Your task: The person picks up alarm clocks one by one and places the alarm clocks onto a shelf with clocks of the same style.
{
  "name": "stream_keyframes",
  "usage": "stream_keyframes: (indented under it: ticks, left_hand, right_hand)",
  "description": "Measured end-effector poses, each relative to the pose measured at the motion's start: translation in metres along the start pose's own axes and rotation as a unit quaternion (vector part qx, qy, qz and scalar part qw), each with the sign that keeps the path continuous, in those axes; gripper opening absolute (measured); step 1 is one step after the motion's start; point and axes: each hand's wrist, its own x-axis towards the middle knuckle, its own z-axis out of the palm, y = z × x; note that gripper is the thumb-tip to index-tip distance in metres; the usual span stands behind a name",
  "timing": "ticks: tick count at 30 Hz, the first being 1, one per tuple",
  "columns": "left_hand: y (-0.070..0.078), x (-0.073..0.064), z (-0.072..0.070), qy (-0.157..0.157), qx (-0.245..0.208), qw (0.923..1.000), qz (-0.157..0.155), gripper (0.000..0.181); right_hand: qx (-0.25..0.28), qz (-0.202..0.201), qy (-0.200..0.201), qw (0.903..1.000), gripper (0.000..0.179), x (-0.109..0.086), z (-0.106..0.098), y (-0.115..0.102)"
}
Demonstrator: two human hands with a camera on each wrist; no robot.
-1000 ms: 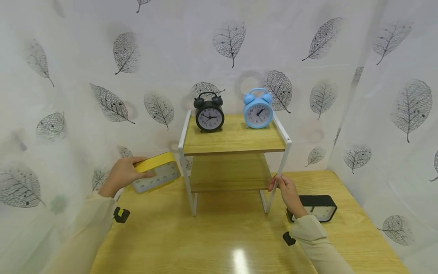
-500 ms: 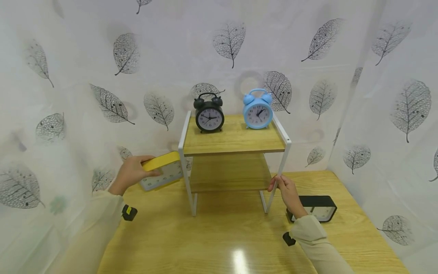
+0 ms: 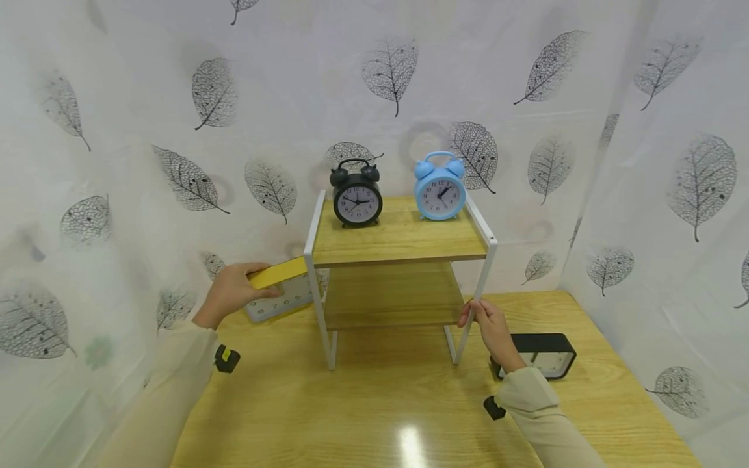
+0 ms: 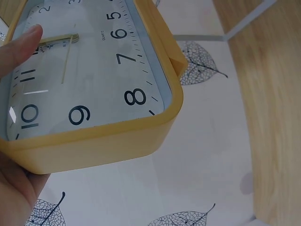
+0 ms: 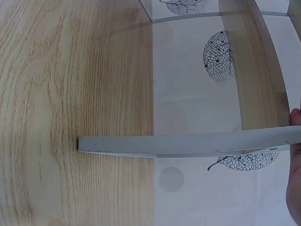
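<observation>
Head view: I note the left hand (image 3: 233, 292) gripping the yellow clock (image 3: 290, 299), long axis rightward from its fingers toward the shelf (image 3: 404, 242), whose post (image 3: 484, 273) the right hand (image 3: 493, 328) holds.

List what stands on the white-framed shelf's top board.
A black twin-bell alarm clock on the left, a light-blue twin-bell alarm clock on the right. Each hides some top board behind it.

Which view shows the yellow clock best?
The left wrist view: the yellow clock fills much of it, numerals readable, though its edges are cropped. The head view shows it small and tilted, partly covered by the left hand. The right wrist view doesn't show it.
</observation>
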Motion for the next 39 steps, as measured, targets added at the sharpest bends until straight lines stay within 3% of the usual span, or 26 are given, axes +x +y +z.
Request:
stream_keyframes:
  ticks: [6,17,25,39]
  left_hand:
    - [0.002,0.005,0.003,-0.005,0.001,1.0000,0.002,0.070]
    - [0.010,0.016,0.010,-0.006,-0.012,0.9999,0.008,0.070]
    - [0.021,0.024,0.016,-0.006,-0.029,0.9992,0.025,0.068]
    - [0.033,0.040,0.028,-0.007,-0.021,0.9984,0.052,0.060]
  right_hand:
    - [-0.005,-0.002,0.000,1.0000,0.042,-0.001,0.001,-0.005]
    - [0.003,-0.020,0.002,0.9998,0.042,0.005,-0.003,0.024]
    - [0.006,-0.021,0.001,0.9998,0.044,0.005,-0.003,0.024]
    - [0.008,-0.020,0.008,0.9997,0.043,0.006,-0.002,0.023]
